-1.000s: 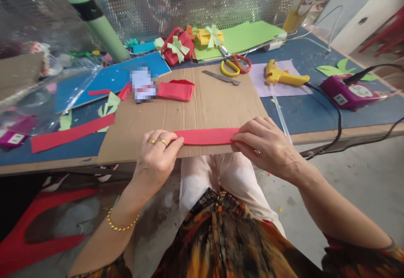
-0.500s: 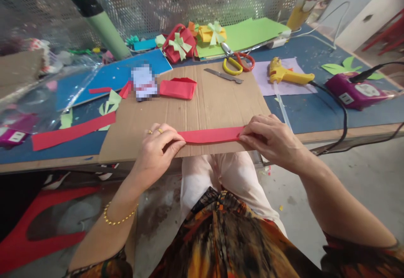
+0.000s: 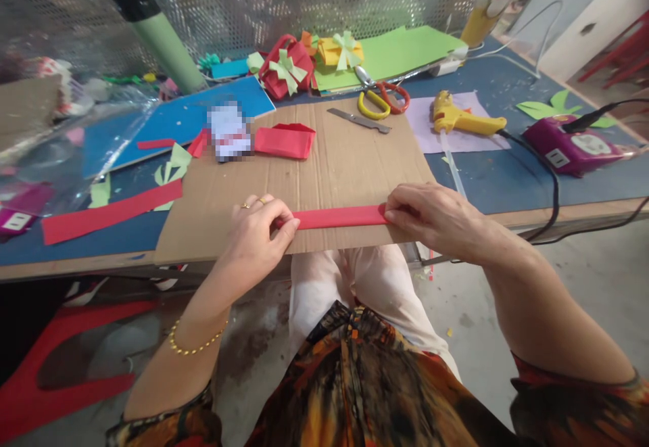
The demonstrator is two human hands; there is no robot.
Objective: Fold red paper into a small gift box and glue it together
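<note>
One narrow strip of red paper (image 3: 342,218) is held between the left hand (image 3: 258,230) and the right hand (image 3: 433,217), low over the near part of a flat brown cardboard sheet (image 3: 329,173) on the blue-topped desk (image 3: 487,186). The left end of the strip is pinched between thumb and curled fingers; the right end is gripped in much the same way. A lengthwise fold seems to be under way, though the layers themselves cannot be clearly told apart.

For a clean crease, the long edges are best lined up at both ends before firm pressure is applied. The pull should be even and light, since paper this narrow could skew or buckle if one end were turned. The fold is probably best flattened from the middle outwards, with the cardboard used as backing.

Both palms are turned downward, with knuckles uppermost and thumbs on the near side, pointed inward towards the strip. The forearms are brought in from the lower corners with the elbows set wide, and the wrists are at nearly matching heights. A gold beaded bracelet (image 3: 195,350) is worn on the left forearm.

Beyond the strip, a folded red paper piece (image 3: 284,143) and a flat grey metal blade (image 3: 359,121) are laid on the cardboard. A yellow glue gun (image 3: 471,122) is set farther to the right.
</note>
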